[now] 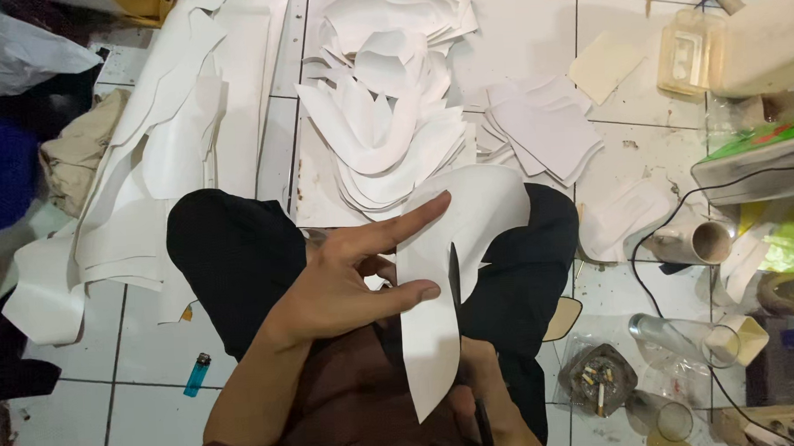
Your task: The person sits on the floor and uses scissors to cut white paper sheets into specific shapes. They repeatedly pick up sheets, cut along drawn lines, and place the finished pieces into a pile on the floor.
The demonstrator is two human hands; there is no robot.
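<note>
Item: white cut piece (456, 247), curved, lying over my lap above the tiled floor (144, 350).

Left hand (346, 283): I am steadying the piece along its left edge, forefinger stretched over the top, thumb pressing lower down, other fingers curled behind it.

Right hand (489, 393): I am gripping dark scissors (459, 309), one blade rising along the piece's right edge; I cannot tell how far the blades stand apart.

Surroundings: stack of like white pieces (393, 134) ahead; larger white offcuts (180, 152) to the left; blue lighter (197, 373) by my knee; ashtray (597, 377) and a paper cup (706, 241) to the right.

Risk: my thumb is sitting just beside the blade, so a hurried closing could nick it; I judge the loosely pinned piece could twist and spoil the cut line.
</note>
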